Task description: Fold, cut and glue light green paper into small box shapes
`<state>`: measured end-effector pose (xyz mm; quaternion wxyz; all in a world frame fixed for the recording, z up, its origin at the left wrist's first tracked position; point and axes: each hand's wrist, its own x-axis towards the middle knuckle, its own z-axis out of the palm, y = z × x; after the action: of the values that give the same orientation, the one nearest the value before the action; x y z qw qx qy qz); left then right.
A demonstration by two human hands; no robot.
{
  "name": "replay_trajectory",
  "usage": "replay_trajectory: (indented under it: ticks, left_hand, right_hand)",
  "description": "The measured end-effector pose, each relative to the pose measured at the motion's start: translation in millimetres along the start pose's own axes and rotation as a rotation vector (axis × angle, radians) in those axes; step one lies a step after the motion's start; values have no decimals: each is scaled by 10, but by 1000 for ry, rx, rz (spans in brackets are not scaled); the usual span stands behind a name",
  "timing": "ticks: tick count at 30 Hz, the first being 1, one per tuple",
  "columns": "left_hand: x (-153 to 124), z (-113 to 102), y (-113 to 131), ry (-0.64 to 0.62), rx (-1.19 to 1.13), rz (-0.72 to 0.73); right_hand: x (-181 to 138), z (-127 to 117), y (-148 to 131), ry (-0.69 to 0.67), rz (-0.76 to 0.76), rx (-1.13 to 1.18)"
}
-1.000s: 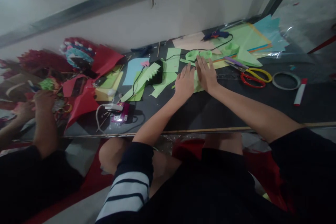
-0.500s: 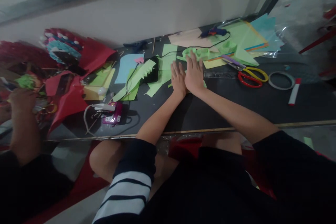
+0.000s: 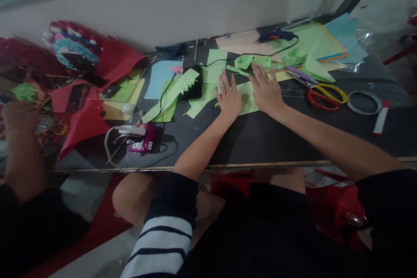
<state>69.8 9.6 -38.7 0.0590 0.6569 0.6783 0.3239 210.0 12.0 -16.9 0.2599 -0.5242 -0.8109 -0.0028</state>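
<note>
A piece of light green paper (image 3: 249, 99) lies flat on the dark table, partly covered by both hands. My left hand (image 3: 229, 97) rests on its left edge, palm down with the fingers spread. On its right side lies my right hand (image 3: 267, 90), also flat, fingers stretched out. Just beyond the fingertips are curled green paper strips (image 3: 257, 61). A green strip with a zigzag-cut end (image 3: 176, 93) sits left of my left hand, across a black object (image 3: 195, 84). Scissors with red and yellow handles (image 3: 325, 95) lie to the right of my right hand.
A glue gun (image 3: 276, 34) lies at the back, its cord running left. Tape (image 3: 364, 102) and a red-capped marker (image 3: 381, 117) are at the right. A purple power adapter (image 3: 143, 139) sits near the front edge. A co-worker's hand (image 3: 19, 117) is at far left among red paper.
My hands, close together before, have moved apart, the right one sliding rightward. More of the green paper shows between them. The view has shifted slightly.
</note>
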Motion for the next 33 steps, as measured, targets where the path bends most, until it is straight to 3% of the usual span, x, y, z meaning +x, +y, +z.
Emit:
replay_trajectory:
  ticks: [6,11,14,17,20,23,28,33]
  left_hand:
    - [-9,-98,-30,-2,11,70]
    - [-2,-270,-21,-49,85,281]
    - [88,-344,-34,-199,93,530]
    - [180,-407,-85,-485,40,845]
    - [206,-472,-174,-638,29,937]
    - [171,-527,-261,-606,55,926]
    - [51,-510,-286,-480,294,847]
    - [-18,-443,-273,-217,248,865]
  right_hand:
    - [-157,-39,215,25,-44,7]
    - [-163,-6,298,1,-26,34]
    - [-161,7,278,5,18,33]
    - [-157,-9,244,4,88,33]
    - [-144,-53,212,-3,94,45]
    - [-143,-102,192,29,1,80]
    - [-187,-112,192,-44,-334,187]
    - [-163,-132,200,6,-292,139]
